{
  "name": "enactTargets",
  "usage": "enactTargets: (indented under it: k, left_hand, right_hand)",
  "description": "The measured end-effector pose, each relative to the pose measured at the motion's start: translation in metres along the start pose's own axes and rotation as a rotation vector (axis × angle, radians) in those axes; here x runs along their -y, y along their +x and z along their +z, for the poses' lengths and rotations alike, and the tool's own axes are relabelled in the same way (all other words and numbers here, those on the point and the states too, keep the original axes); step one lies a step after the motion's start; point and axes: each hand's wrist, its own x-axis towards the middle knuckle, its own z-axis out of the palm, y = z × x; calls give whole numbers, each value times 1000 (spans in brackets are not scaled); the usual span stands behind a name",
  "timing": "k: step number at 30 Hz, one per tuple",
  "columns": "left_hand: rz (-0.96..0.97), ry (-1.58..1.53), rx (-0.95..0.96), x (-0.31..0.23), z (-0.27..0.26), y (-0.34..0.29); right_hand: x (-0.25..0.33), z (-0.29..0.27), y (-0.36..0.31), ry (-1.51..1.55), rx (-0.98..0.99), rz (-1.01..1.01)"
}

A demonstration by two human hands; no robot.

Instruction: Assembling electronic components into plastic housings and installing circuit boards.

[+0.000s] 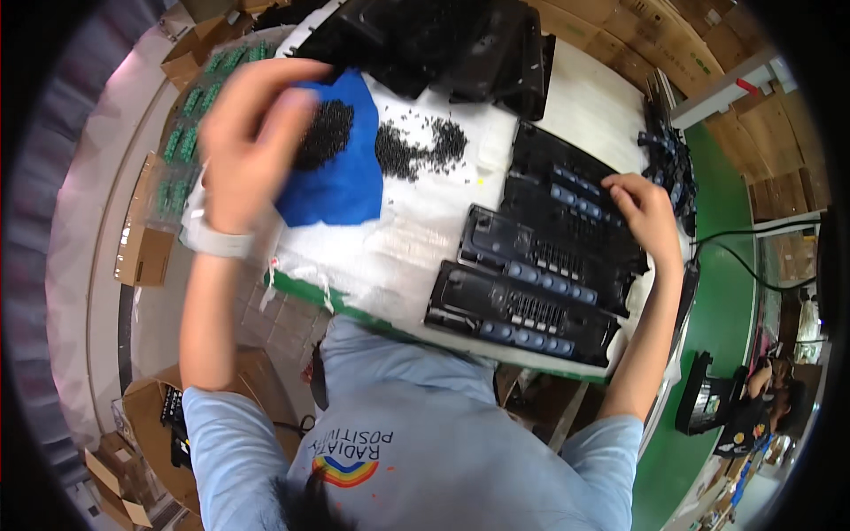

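My left hand (246,146), blurred by motion, hovers over the left side of the table with thumb and forefinger apart; nothing shows between them. Beneath it lies a blue cloth (332,199) bearing a heap of small black pieces (329,133). At the right, my right hand (651,212) reaches the right part of the far black plastic panel (536,164), its fingers curled together at the row of blue-grey buttons (580,203). Whatever those fingertips pinch is too small to make out. Nearer me lie two similar panels, a middle one (487,234) and a near one (460,292).
More small black pieces (412,150) are scattered on the white table cover (390,265). Large black plastic housings (460,44) stand at the back. Green parts (181,142) in clear trays sit at the far left; a cluster of dark parts (668,168) lies beyond my right hand.
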Motion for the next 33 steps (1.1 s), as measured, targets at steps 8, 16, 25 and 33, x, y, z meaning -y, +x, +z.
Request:
enactTargets:
  k: [8,16,25,33]
  left_hand:
    - [-532,439,-488,276,-175,-160]
    - [-648,1286,491,385,-124,-239]
    - [-529,1263,443,359,-69,-224]
    - [-478,957,393,311,-74,-223]
  right_hand:
    - [109,3,-39,-196,-131,-165]
    - [244,152,-104,90,-139,-826]
    - [260,217,-160,76,-118,-722]
    - [252,219,-148,215,17,-750]
